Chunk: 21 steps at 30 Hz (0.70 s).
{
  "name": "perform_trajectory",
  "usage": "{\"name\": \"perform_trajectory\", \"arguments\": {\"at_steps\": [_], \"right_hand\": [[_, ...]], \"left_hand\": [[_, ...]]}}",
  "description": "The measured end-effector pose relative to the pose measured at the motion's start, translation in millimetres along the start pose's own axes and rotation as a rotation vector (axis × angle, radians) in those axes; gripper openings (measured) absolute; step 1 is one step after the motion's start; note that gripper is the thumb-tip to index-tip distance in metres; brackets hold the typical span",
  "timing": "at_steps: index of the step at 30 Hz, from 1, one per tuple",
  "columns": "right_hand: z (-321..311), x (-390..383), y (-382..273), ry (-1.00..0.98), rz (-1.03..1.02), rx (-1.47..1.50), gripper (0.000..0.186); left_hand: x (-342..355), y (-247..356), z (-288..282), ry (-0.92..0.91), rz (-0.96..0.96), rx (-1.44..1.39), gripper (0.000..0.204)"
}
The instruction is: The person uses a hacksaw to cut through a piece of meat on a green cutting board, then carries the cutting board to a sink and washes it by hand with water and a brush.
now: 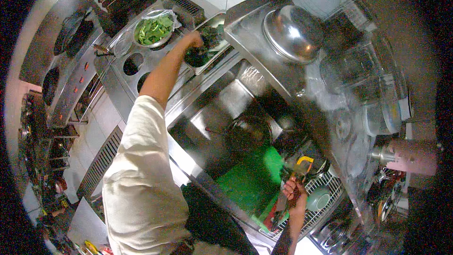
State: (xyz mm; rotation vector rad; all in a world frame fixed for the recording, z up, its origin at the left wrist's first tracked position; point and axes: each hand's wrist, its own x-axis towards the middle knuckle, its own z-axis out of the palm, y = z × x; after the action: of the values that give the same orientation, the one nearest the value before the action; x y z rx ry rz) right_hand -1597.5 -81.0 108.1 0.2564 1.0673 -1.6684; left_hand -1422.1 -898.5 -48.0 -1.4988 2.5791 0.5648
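Tray (218, 48) is sitting beyond the sink (246, 73), your left hand (194, 40) reaching in, fingers hidden, grip unclear; your right hand (293, 190) is curling near the rack (333, 182), its hold too blurred to tell.

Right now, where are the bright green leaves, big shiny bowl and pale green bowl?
Bright green leaves (154, 30): head view, middle of pile.
Big shiny bowl (293, 34): head view, curved side.
Pale green bowl (319, 199): head view, its middle.

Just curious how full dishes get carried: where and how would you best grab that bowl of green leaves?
I'd take the bowl by its rim, probably with both hands on opposite sides, coming from the person's near side: it looks round and open, no handle shows, and green leaves fill the middle.
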Motion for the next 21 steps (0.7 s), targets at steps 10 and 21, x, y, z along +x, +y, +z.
{"name": "perform_trajectory", "arguments": {"at_steps": [10,21], "right_hand": [[0.9,-0.8,18.0,0.130,-0.054,-0.088,0.028],[-7.3,-3.0,115.7,-0.138,-0.138,-0.127,0.043]], "left_hand": [[-125.0,58.6,-208.9,0.447,0.084,-0.151,0.064],[-418.4,153.2,-98.4,0.326,0.238,-0.937,0.051]]}}
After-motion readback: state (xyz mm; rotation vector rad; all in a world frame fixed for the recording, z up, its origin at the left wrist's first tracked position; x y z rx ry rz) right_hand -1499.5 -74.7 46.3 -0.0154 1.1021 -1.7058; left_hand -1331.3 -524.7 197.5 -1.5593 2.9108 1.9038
